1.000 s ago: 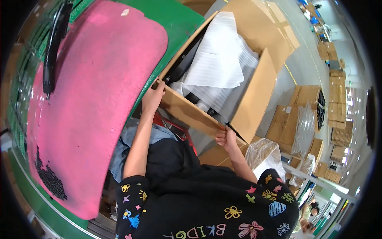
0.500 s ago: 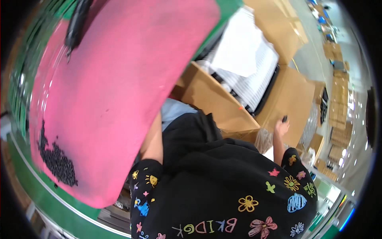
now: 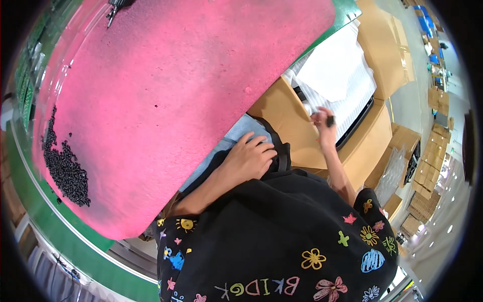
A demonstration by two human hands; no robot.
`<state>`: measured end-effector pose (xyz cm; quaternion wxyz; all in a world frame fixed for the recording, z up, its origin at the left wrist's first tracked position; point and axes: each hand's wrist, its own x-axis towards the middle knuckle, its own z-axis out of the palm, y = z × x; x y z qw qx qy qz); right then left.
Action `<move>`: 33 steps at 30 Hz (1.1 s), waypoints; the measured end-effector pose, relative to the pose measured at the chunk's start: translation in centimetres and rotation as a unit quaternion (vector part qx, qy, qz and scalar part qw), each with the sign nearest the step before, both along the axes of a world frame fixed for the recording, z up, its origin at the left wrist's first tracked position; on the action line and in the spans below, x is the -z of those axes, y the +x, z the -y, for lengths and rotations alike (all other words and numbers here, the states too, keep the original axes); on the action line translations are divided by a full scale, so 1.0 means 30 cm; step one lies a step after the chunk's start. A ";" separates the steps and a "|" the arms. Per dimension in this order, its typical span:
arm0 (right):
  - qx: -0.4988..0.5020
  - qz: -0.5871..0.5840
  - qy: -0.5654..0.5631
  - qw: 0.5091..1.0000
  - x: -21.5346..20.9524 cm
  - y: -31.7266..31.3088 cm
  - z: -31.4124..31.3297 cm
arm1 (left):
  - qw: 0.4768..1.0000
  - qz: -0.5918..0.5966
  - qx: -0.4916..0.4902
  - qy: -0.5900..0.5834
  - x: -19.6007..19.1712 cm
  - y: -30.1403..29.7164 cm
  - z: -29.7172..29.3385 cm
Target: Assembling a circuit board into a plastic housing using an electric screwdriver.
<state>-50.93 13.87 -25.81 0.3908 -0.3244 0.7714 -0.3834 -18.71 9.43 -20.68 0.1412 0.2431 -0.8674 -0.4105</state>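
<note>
My right hand (image 3: 326,132) is raised at the near side of an open cardboard box (image 3: 287,118). Its fingers are closed around a small black piece (image 3: 330,121), too small to name. Inside the box lie a white sheet (image 3: 327,70) and striped white wrapping (image 3: 358,90) over something with a black edge. My left hand (image 3: 250,157) lies on the dark clothing at my lap, next to light blue denim (image 3: 236,133). Its fingers are a little apart and nothing shows in them.
A pink mat (image 3: 166,100) covers the green workbench (image 3: 110,267) at my left. Many small black pieces (image 3: 68,173) are heaped on the mat, and a dark pen-shaped tool (image 3: 114,10) is at its far edge. Cardboard boxes (image 3: 432,156) and clear plastic (image 3: 391,173) stand at the right.
My left hand has come out from beside the mat's edge onto my lap. My right hand, still with the black piece, has moved left and away from me to the box.
</note>
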 end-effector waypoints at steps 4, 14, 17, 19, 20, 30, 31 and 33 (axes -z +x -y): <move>-0.317 0.025 0.158 0.935 -0.113 0.350 0.169 | 0.990 -0.057 -0.093 0.089 -0.112 0.117 0.013; -0.326 -0.220 -0.096 0.914 -0.277 0.452 0.271 | 0.905 -0.114 -0.304 0.276 -0.165 0.213 -0.028; -0.417 -0.083 -0.191 0.885 -0.326 0.478 0.260 | 0.915 -0.150 -0.240 0.288 -0.183 0.117 0.012; -0.459 0.159 -0.061 0.872 -0.396 0.518 0.242 | 0.877 -0.223 -0.224 0.362 -0.192 0.065 0.021; -0.426 0.303 0.003 0.852 -0.434 0.534 0.234 | 0.835 -0.262 -0.227 0.428 -0.189 0.046 0.017; -0.561 0.452 0.132 0.681 -0.406 0.501 0.264 | 0.816 -0.295 -0.176 0.465 -0.190 0.114 0.010; -0.566 0.460 0.160 0.665 -0.414 0.499 0.277 | 0.783 -0.324 -0.208 0.489 -0.220 0.108 0.012; -0.529 0.464 0.242 0.668 -0.459 0.492 0.299 | 0.845 -0.272 -0.216 0.406 -0.246 0.116 0.013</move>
